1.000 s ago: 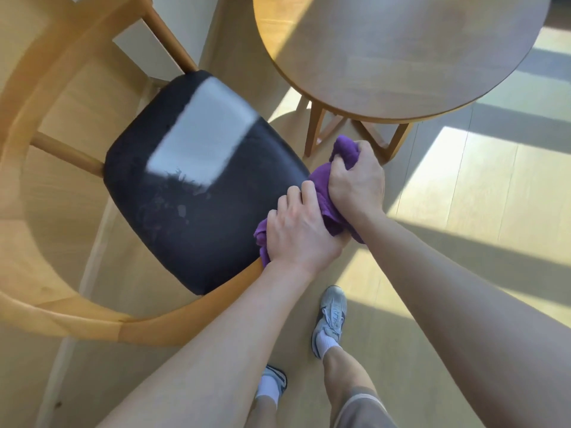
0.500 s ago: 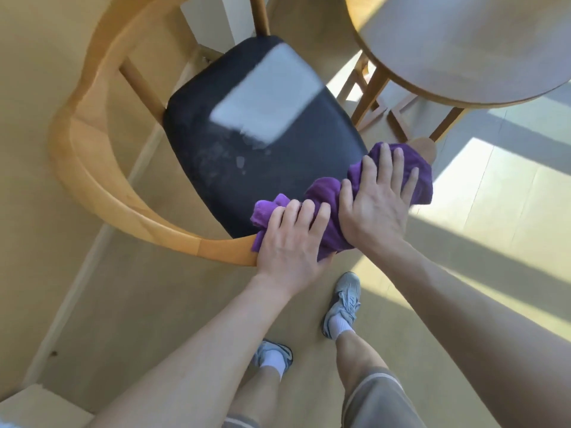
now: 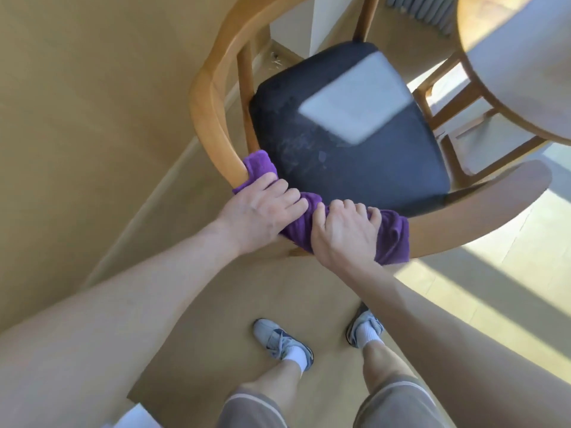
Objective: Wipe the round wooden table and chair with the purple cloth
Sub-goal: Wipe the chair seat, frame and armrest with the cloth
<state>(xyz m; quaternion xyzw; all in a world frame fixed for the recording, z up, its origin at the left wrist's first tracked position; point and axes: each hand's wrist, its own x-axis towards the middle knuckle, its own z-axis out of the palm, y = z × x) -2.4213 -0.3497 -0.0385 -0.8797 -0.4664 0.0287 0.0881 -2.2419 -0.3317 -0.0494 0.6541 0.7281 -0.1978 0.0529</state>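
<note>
The cloth (image 3: pixel 391 236) is wrapped over the near curve of the chair (image 3: pixel 210 125) rail, directly under both hands, so it lies beneath the fingers and not ahead of them. Its long axis follows the rail, running from a bunched end at the far left, beside the dark seat (image 3: pixel 349 143), down and across to a hanging end at the near right. The left hand (image 3: pixel 259 216) clamps the left stretch with its fingers (image 3: pixel 284 193) curled over the top toward the seat; the right hand (image 3: pixel 343 234) grasps the middle stretch just beside it, fingers likewise hooked over the rail's far edge. The two hands nearly touch. The left hand is nearer the unwiped rail that climbs away on the left; the right hand is nearer the free arm end, which points right toward the table (image 3: pixel 519 66). A stroke in either direction would, in my judgement, have to slide along that curved rail, not across it.
</note>
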